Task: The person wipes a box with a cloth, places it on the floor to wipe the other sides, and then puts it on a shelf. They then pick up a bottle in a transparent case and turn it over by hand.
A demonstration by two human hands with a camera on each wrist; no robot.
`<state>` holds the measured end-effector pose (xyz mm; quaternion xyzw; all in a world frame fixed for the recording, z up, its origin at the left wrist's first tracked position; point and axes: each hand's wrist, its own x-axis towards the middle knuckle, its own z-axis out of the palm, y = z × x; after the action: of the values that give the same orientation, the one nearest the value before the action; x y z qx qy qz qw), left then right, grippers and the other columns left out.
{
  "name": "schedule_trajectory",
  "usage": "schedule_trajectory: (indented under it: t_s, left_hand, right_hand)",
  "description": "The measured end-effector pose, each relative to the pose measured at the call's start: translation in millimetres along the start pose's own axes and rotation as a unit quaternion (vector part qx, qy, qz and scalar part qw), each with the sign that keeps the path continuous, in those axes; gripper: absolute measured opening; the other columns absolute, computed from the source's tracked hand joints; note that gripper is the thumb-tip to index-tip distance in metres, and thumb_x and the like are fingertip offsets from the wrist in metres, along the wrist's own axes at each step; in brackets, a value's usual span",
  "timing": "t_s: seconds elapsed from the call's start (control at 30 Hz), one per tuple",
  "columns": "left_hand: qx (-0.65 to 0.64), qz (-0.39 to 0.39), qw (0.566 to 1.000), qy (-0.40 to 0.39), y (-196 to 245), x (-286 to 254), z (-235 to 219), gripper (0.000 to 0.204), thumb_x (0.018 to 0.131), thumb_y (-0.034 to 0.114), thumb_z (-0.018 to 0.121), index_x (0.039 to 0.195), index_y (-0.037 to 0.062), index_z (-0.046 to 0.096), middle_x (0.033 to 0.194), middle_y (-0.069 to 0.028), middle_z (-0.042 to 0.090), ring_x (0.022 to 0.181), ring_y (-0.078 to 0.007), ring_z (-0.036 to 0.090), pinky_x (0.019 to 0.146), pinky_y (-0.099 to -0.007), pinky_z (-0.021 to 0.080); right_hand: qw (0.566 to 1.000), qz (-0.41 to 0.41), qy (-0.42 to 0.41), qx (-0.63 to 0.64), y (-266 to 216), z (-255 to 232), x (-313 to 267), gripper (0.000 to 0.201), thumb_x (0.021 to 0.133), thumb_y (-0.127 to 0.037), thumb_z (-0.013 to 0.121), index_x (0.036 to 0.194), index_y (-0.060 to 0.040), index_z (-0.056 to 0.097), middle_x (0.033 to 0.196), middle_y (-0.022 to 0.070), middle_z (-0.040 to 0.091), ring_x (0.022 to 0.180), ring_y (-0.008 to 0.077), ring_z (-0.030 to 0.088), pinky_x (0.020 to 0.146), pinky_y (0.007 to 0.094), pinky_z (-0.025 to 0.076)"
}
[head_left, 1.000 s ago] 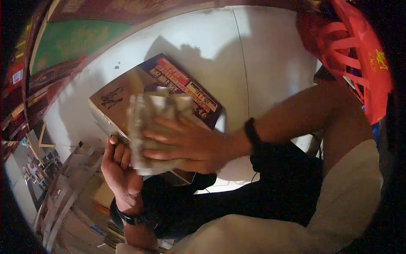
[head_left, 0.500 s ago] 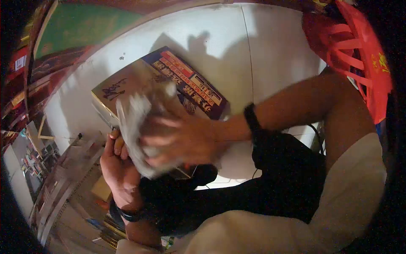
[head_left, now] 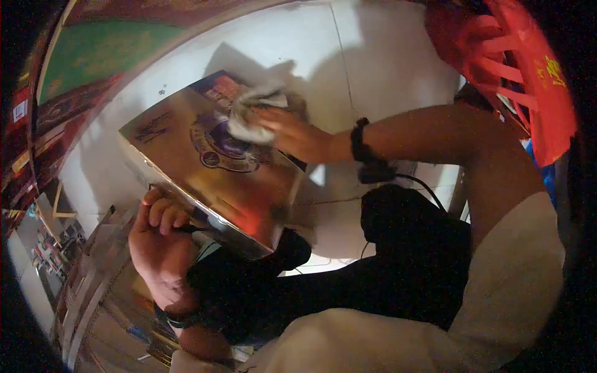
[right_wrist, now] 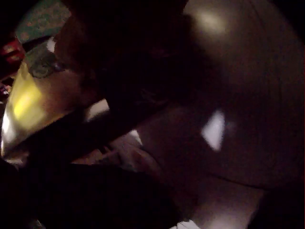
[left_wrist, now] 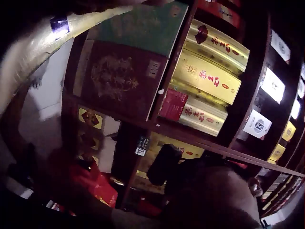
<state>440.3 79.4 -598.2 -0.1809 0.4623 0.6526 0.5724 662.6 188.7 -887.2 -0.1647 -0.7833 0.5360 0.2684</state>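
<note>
White tiled floor (head_left: 385, 56) below, red bag (head_left: 528, 74) at upper right. Left hand (head_left: 158, 239) gripping near edge of gold box (head_left: 211, 168) over lap; right hand (head_left: 292, 133) pressing crumpled cloth (head_left: 252, 112) onto far end.

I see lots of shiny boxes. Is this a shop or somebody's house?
Most likely a shop. Wooden shelves hold rows of gold gift boxes with small price tags, and a red carrier bag hangs nearby.
</note>
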Motion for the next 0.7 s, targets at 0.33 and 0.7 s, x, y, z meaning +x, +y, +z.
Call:
schedule_trajectory:
  t_s: [0.33, 0.7]
  left_hand:
    - [-0.077, 0.046, 0.995, 0.041, 30.7, 8.5, -5.7, 0.025, 0.109, 0.022, 0.036, 0.102, 0.0016, 0.048, 0.092, -0.0089, 0.046, 0.094, -0.0218, 0.046, 0.096, -0.0424, 0.036]
    - [0.042, 0.115, 0.977, 0.173, -4.4, -13.2, 60.7, 0.04, 0.108, 0.012, 0.039, 0.134, -0.0175, 0.043, 0.133, -0.0299, 0.051, 0.122, -0.0333, 0.055, 0.113, -0.0464, 0.043]
  right_hand:
    - [0.872, 0.254, 0.067, 0.413, -32.5, -63.9, 72.3, 0.043, 0.096, -0.025, 0.049, 0.127, 0.0002, 0.064, 0.112, 0.011, 0.07, 0.102, 0.0205, 0.063, 0.096, 0.0351, 0.047]
    - [0.821, 0.38, 0.197, 0.378, -15.3, -93.2, 64.7, 0.044, 0.098, -0.031, 0.048, 0.13, -0.0055, 0.064, 0.109, 0.0075, 0.069, 0.098, 0.0193, 0.063, 0.087, 0.0357, 0.05]
